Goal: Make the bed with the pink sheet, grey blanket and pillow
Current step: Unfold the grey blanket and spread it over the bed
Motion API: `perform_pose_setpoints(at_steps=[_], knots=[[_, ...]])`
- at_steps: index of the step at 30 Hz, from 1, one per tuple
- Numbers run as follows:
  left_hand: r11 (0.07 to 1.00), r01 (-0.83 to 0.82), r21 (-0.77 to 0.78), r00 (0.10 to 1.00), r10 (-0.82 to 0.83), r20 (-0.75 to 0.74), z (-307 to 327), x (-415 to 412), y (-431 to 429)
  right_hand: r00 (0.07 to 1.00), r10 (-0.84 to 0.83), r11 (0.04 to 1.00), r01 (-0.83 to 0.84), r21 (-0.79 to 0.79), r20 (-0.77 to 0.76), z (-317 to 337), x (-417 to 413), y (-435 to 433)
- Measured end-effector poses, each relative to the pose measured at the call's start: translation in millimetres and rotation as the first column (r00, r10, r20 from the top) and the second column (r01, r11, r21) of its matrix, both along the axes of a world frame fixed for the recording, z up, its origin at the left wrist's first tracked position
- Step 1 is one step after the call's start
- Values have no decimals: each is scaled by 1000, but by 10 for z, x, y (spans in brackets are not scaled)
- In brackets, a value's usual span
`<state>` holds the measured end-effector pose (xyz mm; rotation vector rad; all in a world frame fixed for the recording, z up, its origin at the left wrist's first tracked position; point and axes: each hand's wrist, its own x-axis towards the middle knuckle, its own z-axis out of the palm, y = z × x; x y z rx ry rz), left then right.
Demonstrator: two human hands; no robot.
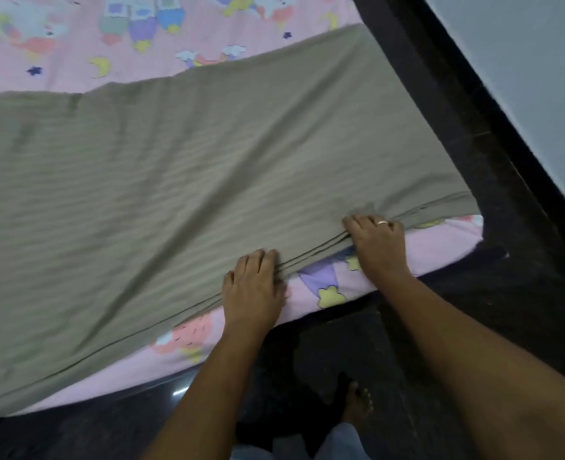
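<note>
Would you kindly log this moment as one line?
stage: grey blanket spread over pink sheet | left hand: presses near edge | right hand: grips near edge | pillow: unseen

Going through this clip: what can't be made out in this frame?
Head view:
- Grey blanket: its left part runs past the frame edge.
- Pink sheet: mostly covered by the blanket; top edge cuts off its far end.
- Pillow: none in frame.
- Left hand and right hand: thumbs hidden beneath, so their grip on the blanket is unclear.
</note>
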<state>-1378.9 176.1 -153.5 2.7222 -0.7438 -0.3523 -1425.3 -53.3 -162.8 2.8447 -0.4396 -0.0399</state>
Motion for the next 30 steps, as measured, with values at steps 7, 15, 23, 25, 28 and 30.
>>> perform_pose_setpoints(at_steps=[7, 15, 23, 25, 28, 30], knots=[[991, 114, 64, 993, -116, 32, -58, -98, -792, 936, -348, 931, 339, 132, 55, 133, -338, -958], [986, 157, 50, 986, -159, 43, -137, -145, -1832, 891, -450, 873, 425, 241, 58, -24, -249, -1756], [982, 134, 136, 991, -136, 4, -151, -237, -2483, 929, -364, 903, 369, 221, -65, 36, -587, -2462], [987, 120, 108, 992, -124, 26, -139, -354, -2481, 937, -349, 905, 345, 250, -29, 27, -755, -2494], [983, 152, 100, 988, -152, -1, -62, -592, -2439, 930, -365, 900, 365, 238, -45, -42, -1074, -2452], [979, 166, 118, 986, -163, -34, -37, -748, -2420, 916, -399, 882, 398, 254, -50, -107, -1241, -2436]])
